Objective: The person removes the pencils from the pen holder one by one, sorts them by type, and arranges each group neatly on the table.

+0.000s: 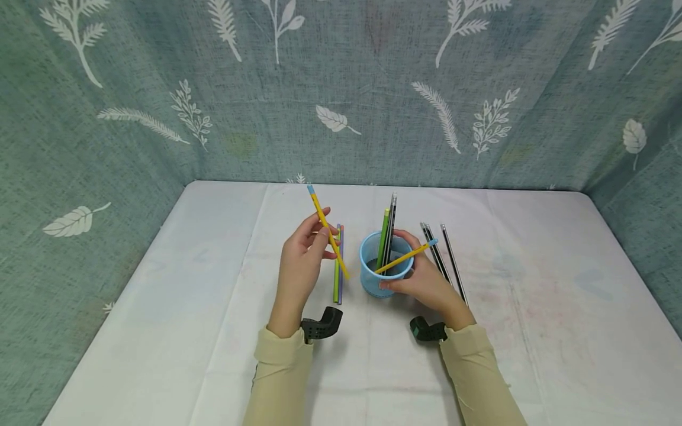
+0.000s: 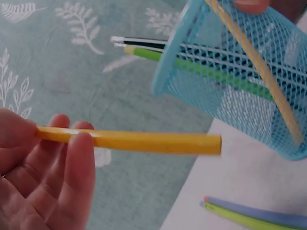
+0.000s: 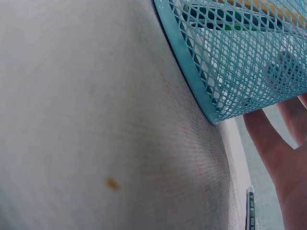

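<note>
Between the thumb and fingers of my left hand is a yellow pencil with a blue end, held slanting above the table. In the left wrist view its flat yellow end points toward the cup, apart from it. My right hand grips a light blue mesh pencil cup from its right side, thumb in front and fingers behind. Inside the cup stand a green pencil and black pencils. Another yellow pencil leans over the rim to the right.
Left of the cup, a lime green pencil and a purple pencil lie side by side, partly behind my left fingers. Several black pencils lie right of the cup on the white-covered table. A leaf-patterned curtain hangs behind.
</note>
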`<state>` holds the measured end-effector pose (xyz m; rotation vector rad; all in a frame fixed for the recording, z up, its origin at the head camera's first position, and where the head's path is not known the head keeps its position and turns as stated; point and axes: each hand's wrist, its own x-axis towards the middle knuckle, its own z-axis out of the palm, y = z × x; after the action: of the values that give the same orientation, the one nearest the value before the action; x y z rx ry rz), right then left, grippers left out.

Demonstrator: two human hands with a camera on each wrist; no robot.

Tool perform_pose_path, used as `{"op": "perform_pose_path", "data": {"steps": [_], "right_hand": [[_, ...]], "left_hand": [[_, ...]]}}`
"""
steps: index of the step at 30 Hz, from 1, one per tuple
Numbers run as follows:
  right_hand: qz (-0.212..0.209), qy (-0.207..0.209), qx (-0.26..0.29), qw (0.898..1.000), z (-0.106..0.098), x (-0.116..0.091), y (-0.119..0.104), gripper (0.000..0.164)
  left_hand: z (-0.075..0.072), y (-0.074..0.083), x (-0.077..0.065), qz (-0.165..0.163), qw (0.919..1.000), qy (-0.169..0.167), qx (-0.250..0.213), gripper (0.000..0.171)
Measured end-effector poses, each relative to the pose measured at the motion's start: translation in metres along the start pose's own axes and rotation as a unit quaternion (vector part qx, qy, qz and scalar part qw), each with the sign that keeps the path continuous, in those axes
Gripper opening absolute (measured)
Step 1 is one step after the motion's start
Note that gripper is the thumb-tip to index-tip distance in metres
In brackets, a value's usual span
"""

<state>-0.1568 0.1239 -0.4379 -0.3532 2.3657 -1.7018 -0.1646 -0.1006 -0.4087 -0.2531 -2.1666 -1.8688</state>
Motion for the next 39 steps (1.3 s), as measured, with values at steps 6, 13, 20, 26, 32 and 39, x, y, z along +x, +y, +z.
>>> {"op": "perform_pose_path", "data": {"steps": [6, 13, 20, 26, 32, 39], "right_hand": [[-0.002, -0.005, 0.008, 1.000, 0.001, -0.003, -0.008, 0.092], [-0.006, -0.005, 0.010, 1.000, 0.001, -0.002, -0.005, 0.092], [-0.003, -0.002, 0.002, 1.000, 0.002, -0.003, -0.006, 0.092], [0.001, 0.001, -0.006, 1.000, 0.002, -0.003, -0.007, 0.092], [0.006, 0.001, -0.002, 1.000, 0.002, -0.002, -0.006, 0.092], [0.001, 0.000, 0.003, 1.000, 0.002, -0.002, -0.006, 0.092]], "left_hand": [[0.001, 0.002, -0.001, -0.044, 0.9958, 0.011, 0.080, 0.030], [0.004, -0.011, 0.001, -0.083, 0.9849, 0.009, 0.152, 0.029], [0.001, -0.022, 0.000, -0.093, 0.9787, 0.007, 0.183, 0.031], [0.000, -0.026, 0.001, -0.115, 0.9677, -0.003, 0.224, 0.035], [0.001, -0.031, 0.002, -0.135, 0.9572, -0.016, 0.256, 0.042], [0.002, -0.040, 0.001, -0.147, 0.9498, -0.031, 0.274, 0.051]]}}
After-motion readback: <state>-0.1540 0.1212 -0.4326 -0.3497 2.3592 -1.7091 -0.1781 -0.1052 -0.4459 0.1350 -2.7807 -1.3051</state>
